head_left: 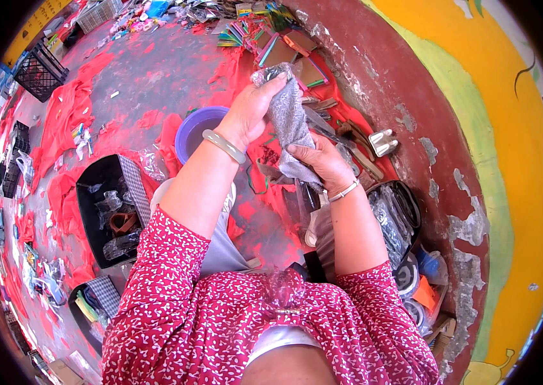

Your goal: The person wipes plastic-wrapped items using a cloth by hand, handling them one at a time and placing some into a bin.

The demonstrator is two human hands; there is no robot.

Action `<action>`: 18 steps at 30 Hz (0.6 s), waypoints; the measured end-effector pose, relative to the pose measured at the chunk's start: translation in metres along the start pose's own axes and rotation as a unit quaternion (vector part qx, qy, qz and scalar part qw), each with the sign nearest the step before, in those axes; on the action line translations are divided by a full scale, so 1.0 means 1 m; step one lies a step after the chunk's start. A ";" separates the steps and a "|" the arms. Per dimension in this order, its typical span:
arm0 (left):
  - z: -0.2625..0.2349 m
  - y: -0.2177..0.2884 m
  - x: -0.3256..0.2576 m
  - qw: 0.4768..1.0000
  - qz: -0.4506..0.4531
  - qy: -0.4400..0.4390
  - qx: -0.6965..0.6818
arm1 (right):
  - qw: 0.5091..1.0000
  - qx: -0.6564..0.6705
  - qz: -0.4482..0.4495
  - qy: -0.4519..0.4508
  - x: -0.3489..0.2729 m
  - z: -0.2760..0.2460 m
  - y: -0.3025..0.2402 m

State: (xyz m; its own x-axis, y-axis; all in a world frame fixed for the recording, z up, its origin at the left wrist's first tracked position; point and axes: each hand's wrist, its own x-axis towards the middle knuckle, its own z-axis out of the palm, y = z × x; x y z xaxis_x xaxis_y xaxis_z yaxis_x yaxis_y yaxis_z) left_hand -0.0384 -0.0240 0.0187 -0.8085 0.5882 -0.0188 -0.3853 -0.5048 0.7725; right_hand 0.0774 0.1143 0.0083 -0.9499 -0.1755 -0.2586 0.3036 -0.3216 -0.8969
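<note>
Both hands' fingers gripping a grey cloth (289,122), left hand (250,110) above, right hand (320,162) below, purple bowl (195,130) and black tray (101,208) on floor (149,74) beneath.

A grey cloth (289,122) is held upright between both hands: its top is clasped by the left hand (250,110), its lower end by the right hand (320,160). A purple bowl (195,130) and a black tray (105,208) are seen on the red-strewn floor (149,77).
</note>
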 end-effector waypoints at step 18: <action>-0.031 0.048 -0.009 0.983 0.157 0.074 -0.055 | 0.978 -0.200 0.020 -0.057 -0.010 -0.014 -0.006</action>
State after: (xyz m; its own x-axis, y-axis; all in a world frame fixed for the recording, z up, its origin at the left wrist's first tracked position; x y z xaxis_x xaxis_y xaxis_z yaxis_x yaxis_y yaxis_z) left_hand -0.0633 -0.0727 0.0360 -0.9481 0.2984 0.1101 -0.1465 -0.7169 0.6816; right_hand 0.0838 0.1310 0.0116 -0.9167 -0.2899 -0.2751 0.2653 0.0736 -0.9614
